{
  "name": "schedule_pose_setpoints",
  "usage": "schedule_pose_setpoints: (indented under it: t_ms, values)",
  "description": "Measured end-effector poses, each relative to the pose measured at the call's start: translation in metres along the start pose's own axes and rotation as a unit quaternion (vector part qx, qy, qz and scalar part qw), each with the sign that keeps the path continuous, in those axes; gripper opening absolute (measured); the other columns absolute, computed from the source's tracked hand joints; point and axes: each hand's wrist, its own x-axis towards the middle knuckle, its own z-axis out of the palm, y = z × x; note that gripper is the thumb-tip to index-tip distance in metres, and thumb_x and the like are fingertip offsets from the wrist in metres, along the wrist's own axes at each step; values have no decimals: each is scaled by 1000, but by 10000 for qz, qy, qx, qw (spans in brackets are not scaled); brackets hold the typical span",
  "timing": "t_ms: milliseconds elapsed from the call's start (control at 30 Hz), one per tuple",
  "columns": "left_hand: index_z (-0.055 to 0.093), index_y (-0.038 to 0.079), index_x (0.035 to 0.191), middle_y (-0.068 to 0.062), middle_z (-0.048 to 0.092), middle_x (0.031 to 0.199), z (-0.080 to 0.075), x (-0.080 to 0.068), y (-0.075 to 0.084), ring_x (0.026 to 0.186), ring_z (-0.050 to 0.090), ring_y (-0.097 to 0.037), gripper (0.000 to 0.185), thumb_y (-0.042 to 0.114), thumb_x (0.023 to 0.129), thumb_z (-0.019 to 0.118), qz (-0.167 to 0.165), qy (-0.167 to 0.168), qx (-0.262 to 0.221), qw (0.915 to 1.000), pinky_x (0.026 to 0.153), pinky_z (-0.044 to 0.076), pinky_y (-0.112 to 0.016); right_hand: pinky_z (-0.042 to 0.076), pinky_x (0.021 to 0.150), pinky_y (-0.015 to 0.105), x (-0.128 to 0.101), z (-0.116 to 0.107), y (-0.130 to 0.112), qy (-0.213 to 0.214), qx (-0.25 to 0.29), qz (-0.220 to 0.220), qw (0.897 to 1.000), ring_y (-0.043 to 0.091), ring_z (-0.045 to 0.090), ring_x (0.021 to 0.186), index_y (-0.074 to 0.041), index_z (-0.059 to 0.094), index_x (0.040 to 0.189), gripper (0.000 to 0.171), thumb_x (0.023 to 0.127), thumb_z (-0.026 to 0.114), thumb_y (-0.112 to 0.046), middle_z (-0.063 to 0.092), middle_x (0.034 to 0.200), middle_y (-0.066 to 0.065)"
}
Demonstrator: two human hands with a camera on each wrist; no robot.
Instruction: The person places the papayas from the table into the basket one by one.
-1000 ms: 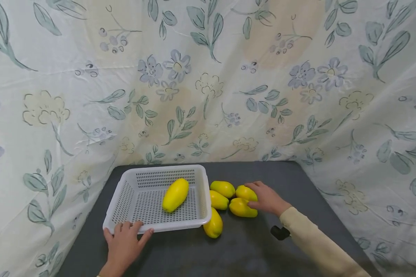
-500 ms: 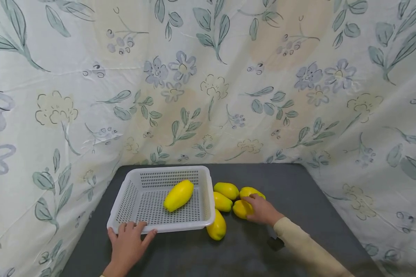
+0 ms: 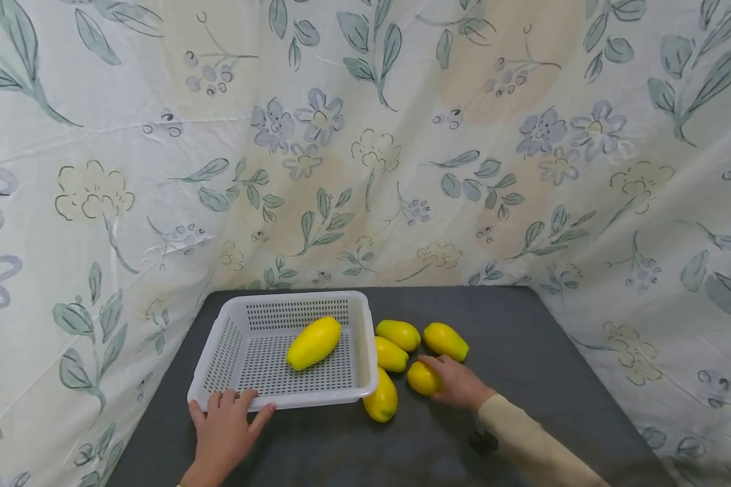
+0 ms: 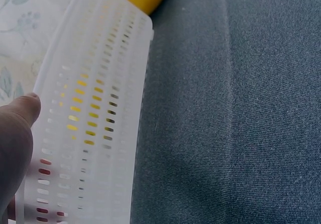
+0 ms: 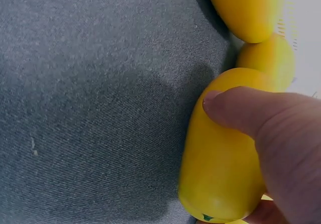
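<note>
My right hand grips a yellow papaya, lying at the near side of a group of papayas. In the right wrist view the thumb presses on the top of this papaya, and fingertips show at its green-marked end. My left hand holds the near rim of a white plastic basket at its left part. The thumb stays outside the wall and the fingers reach over, showing through the slots in the left wrist view. Inside the basket lies one large papaya.
Right of the basket lie several more papayas: one at the back, one against the basket's side, one by its near right corner and one farther right. A floral cloth hangs behind the dark table.
My right hand has come nearer and taken hold of the near papaya, drawing it slightly toward me. The papaya behind it is now uncovered. My left hand keeps its place on the basket rim.
</note>
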Motion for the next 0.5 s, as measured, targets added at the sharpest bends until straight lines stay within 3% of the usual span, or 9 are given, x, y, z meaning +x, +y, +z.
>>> schedule_pose_setpoints:
  t_ms: [500]
  values:
    - [69,4,120,-29,63,118,-2,-2,2,122,46,-57,56,52,91,69,19,66,-18,10000,108,6,-86,54,91,53,-2,-1,0,59,-60,-194,9998,27,61,103,-9,53,144,70,81,85,-11,61,123,17]
